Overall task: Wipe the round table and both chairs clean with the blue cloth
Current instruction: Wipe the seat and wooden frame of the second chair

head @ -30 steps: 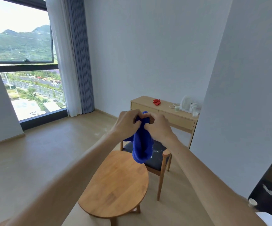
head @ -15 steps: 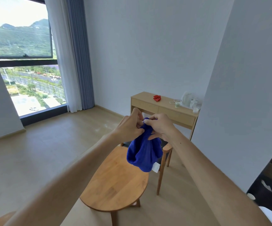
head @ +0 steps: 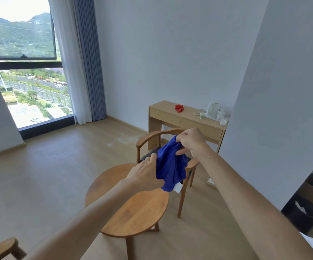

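Blue cloth (head: 170,166) hung mid-frame, gripped by both the right hand (head: 190,140) and left hand (head: 145,175) above the table (head: 133,212); wiping apparently not begun.

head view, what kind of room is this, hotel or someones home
Probably a hotel or serviced-apartment room. A wooden console desk against the wall carries an electric kettle with cups on a tray, a small round table has a matching wooden chair, and a floor-length window has a curtain.
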### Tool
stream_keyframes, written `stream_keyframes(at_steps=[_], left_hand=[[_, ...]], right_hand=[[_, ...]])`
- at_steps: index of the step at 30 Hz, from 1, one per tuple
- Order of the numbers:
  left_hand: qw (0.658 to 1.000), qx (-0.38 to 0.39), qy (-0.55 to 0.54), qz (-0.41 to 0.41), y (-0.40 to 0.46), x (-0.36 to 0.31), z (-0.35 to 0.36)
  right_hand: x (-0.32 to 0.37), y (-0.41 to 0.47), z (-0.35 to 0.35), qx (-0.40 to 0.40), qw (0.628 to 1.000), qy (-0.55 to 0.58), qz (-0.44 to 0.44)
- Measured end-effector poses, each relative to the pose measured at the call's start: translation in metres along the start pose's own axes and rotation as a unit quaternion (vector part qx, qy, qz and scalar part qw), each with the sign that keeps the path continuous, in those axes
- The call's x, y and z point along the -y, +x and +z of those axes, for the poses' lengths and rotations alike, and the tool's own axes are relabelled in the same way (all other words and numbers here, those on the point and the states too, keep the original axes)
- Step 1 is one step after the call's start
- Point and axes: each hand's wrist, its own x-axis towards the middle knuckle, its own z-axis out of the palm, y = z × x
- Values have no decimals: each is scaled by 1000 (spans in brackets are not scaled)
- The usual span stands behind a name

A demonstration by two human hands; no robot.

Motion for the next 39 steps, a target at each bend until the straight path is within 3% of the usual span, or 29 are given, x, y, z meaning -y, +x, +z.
stream_keyframes(at_steps=[8, 14, 17, 23, 26, 28, 32, 36, 39], left_hand=[[995, -59, -5, 83, 27, 18, -71], [993, -58, -44, 96, 31, 19, -90], [992, -53, -50, 106, 29, 20, -95], [990, -47, -57, 119, 29, 22, -106], [991, -39, -44, 124, 30, 21, -112], [992, -40, -28, 119, 32, 21, -115], [993, -40, 14, 114, 38, 15, -119], [991, -43, 65, 109, 45, 8, -117], [991, -46, 71, 107, 47, 7, -116]], right_hand=[[-28, 10, -15, -15, 989, -144, 24], [-25, 14, -22, 81, 961, -264, -36], [-32, 15, -24, 116, 964, -232, -65], [-53, 2, -18, 200, 978, -28, -57], [-58, -5, -15, 250, 967, -7, -52], [-60, -12, -9, 269, 956, -60, -97], [-65, -35, 18, 247, 946, -86, -193], [-69, -44, 40, 202, 949, -95, -221], [-73, -42, 48, 127, 949, -198, -210]])
